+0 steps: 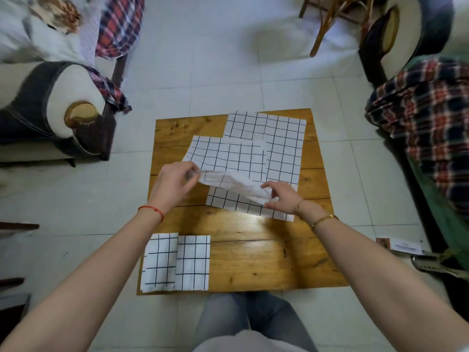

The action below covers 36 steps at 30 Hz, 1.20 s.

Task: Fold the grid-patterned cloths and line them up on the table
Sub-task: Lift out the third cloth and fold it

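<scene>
Floor (218, 59) laid with pale square tiles. Armchairs (50, 115) placed at left and right, draped with plaid blankets (426, 118). Wooden chair legs (322, 29) seen at top. Low wooden table (266, 260) set at centre, glare reflected on planks.

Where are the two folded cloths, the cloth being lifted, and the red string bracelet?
folded cloths (193, 262), head view, middle of the right-hand one of the pair.
lifted cloth (236, 185), head view, raised crumpled edge between both hands.
red string bracelet (152, 209), head view, strand on left wrist.
</scene>
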Available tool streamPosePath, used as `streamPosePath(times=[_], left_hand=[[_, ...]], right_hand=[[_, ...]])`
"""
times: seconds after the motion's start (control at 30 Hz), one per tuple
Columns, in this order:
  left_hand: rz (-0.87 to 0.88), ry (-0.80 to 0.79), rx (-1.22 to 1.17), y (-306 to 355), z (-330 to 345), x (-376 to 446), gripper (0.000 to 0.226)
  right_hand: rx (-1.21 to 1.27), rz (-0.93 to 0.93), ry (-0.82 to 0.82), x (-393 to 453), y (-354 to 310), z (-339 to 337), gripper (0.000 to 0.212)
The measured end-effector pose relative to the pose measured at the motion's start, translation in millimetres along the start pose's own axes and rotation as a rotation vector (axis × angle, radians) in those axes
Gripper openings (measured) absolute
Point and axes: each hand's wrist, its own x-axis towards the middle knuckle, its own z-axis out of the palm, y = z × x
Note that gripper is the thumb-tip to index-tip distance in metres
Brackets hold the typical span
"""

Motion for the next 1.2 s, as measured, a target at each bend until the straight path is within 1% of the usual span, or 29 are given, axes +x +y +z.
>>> streamPosePath(times=[0.13,0.23,0.3,0.37,0.5,0.57,0.63,0.73,0.8,0.83,0.9,0.97,1.03,1.1,1.2], left_hand=[[0.15,0.035,0.092,13,-28,-7,0.01],[0.277,0.05,0.196,21,-45,-11,0.006],[0.328,0.069,0.24,27,-54,-14,0.005],[0.351,0.086,0.259,33,-62,-17,0.005],[0.335,0.115,0.265,42,-77,-18,0.007],[0.327,0.128,0.255,46,-85,-18,0.008],[0.309,0.137,0.236,51,-94,-20,0.01],[0.245,0.152,0.169,56,-107,-24,0.014],[0.19,0.161,0.116,58,-114,-28,0.015],[0.167,0.165,0.093,59,-117,-31,0.016],[0.131,0.183,0.054,61,-124,-35,0.017],[0.106,0.206,0.017,66,-131,-41,0.018],[0.079,0.22,-0.038,72,-138,-46,0.018],[0.046,0.216,-0.114,76,-145,-51,0.018],[-0.006,0.174,-0.244,77,-154,-56,0.016]], right_hand=[[0.097,0.025,0.11,-2,-14,-13,0.061],[0.034,-0.077,0.167,1,-25,-29,0.063],[0.005,-0.163,0.145,3,-38,-41,0.067],[-0.025,-0.237,0.073,5,-53,-52,0.066],[-0.152,-0.284,-0.055,8,-70,-65,0.048],[-0.184,-0.285,-0.097,5,-75,-69,0.043],[-0.146,-0.283,-0.092,-1,-76,-76,0.041],[-0.118,-0.241,-0.066,-16,-78,-95,0.044],[-0.117,-0.263,-0.038,-28,-79,-110,0.028],[-0.094,-0.281,-0.017,-33,-78,-117,0.026],[-0.019,-0.306,0.027,-45,-78,-132,0.032],[0.028,-0.315,0.077,-57,-77,-146,0.029],[0.08,-0.311,0.087,-67,-76,-159,0.024],[0.16,-0.324,0.085,-76,-75,-171,0.024],[0.306,-0.307,0.076,-91,-78,-184,0.021]])
